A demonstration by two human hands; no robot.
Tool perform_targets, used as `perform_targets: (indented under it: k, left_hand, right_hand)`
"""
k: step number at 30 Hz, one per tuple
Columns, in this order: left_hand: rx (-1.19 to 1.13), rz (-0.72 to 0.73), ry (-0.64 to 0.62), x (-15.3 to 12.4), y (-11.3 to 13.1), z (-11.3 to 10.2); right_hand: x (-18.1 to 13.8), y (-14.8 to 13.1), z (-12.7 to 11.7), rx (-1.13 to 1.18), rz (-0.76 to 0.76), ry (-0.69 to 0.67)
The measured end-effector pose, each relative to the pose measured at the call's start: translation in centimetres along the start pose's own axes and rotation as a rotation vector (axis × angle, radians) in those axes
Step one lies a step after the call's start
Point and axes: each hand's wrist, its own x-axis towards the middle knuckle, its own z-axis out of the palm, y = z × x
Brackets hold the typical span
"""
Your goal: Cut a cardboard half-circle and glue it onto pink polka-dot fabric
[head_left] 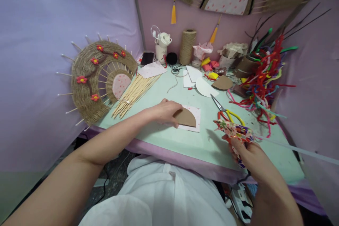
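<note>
My left hand (166, 112) is closed on the left end of a brown cardboard half-circle (186, 117). Beneath the cardboard lies a white cloth piece with pink dots (197, 120), flat on the table. In my right hand (245, 150) is a glue gun (234, 130) with a flowered pattern, held above the table's right part with its nozzle pointing left. A long translucent glue stick (299, 149) sticks out of its back end. Scissors (222, 107) with red and yellow handles lie just behind the glue gun, blades partly apart.
Bamboo sticks (136, 93) lie in a bundle left of centre, beside a twine-woven fan shape (87, 77) with red flowers. White paper pieces (205, 86), a twine spool (188, 47) and colourful pipe cleaners (270, 77) fill the back and right. A power strip (241, 201) sits below the table edge.
</note>
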Motion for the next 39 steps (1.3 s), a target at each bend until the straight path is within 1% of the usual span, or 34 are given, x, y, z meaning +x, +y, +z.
perform_targets:
  k: [2, 5, 6, 8, 11, 14, 16, 20, 24, 29, 32, 36, 39]
  left_hand:
    - [-0.071, 0.013, 0.017, -0.2, -0.8, -0.8]
    - [-0.129, 0.033, 0.149, -0.5, -1.2, -1.7]
    - [-0.116, 0.043, 0.188, -0.5, -1.0, -1.6]
    - [-0.059, 0.085, 0.214, -0.5, -0.2, -0.6]
    - [0.018, 0.184, 0.13, -0.5, 1.4, 2.1]
    - [0.06, 0.19, 0.091, -0.5, 2.0, 4.3]
    - [0.069, 0.181, 0.077, -0.5, 2.0, 5.1]
    - [0.07, 0.186, 0.061, -0.4, 1.7, 5.4]
    - [0.07, 0.19, 0.069, -0.4, 1.7, 5.5]
    - [0.062, 0.2, 0.079, -0.4, 1.7, 5.7]
    - [0.065, 0.199, 0.094, -0.4, 1.7, 5.9]
    - [0.075, 0.192, 0.12, -0.5, 1.8, 6.1]
    - [0.07, 0.185, 0.109, -0.6, 1.8, 5.4]
  right_hand:
    - [0.0, 0.1, 0.0, -0.002, 0.0, -0.005]
    - [0.1, 0.2, -0.1, -0.022, 0.0, 0.0]
    - [0.1, 0.3, -0.1, -0.018, -0.004, 0.003]
    - [0.1, 0.2, -0.2, -0.003, -0.009, 0.005]
    - [0.0, -0.1, -0.3, -0.004, -0.007, 0.002]
    - [-0.2, -0.3, -0.5, -0.023, 0.0, 0.007]
    - [-0.2, -0.3, -0.5, -0.005, 0.004, 0.025]
    - [-0.1, 0.1, -0.5, 0.007, 0.004, 0.046]
    - [-0.1, 0.3, -0.2, 0.057, -0.006, 0.005]
    - [-0.8, -0.7, -0.5, 0.114, -0.022, -0.002]
    - [-1.3, -1.1, -0.9, 0.13, -0.02, 0.016]
    - [-1.5, -0.4, -1.3, 0.231, -0.023, 0.064]
    - [-1.3, 0.8, -1.6, 0.267, -0.038, 0.076]
